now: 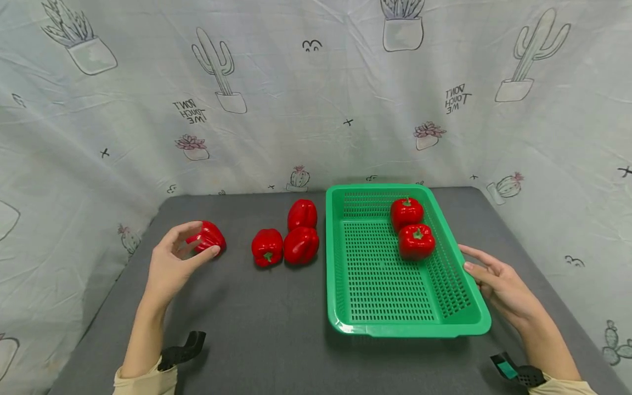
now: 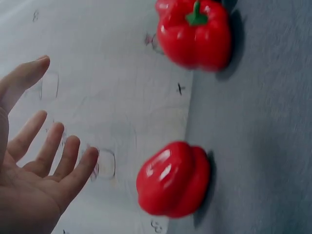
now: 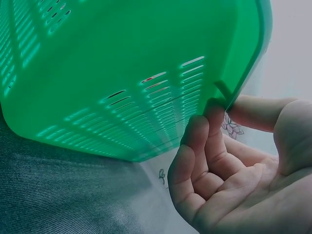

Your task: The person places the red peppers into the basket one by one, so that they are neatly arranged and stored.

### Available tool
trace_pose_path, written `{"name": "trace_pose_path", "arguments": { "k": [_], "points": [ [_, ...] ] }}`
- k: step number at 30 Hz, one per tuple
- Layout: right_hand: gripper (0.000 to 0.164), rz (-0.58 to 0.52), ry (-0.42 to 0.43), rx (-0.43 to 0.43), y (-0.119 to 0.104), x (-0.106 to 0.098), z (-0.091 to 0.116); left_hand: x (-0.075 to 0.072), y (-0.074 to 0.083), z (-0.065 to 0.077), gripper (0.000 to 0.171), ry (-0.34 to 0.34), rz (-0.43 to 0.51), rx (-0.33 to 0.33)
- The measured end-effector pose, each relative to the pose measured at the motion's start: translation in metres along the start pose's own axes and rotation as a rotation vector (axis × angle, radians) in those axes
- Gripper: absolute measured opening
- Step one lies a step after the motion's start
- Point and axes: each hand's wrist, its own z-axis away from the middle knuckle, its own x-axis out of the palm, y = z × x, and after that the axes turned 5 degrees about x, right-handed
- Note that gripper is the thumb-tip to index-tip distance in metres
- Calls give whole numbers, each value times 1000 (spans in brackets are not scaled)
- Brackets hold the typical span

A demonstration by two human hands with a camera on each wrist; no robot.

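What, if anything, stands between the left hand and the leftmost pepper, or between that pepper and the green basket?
Nothing visible stands between the left hand and the leftmost pepper. Between that pepper and the green basket, three other peppers sit on the table, then the basket's left wall.
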Motion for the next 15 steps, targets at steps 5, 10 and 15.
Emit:
{"name": "trace_pose_path", "arguments": {
  "k": [5,10,15],
  "points": [
    [45,-7,-2,-2,1,-1,1,-9,-18,-9,55,89,-40,-74],
    [45,6,4,-3,1,-1,0,-12,-38,-17,56,200,-26,-236],
    [46,9,8,-2,1,-1,0,-11,-61,-22,62,277,-11,-352]
  ]
}}
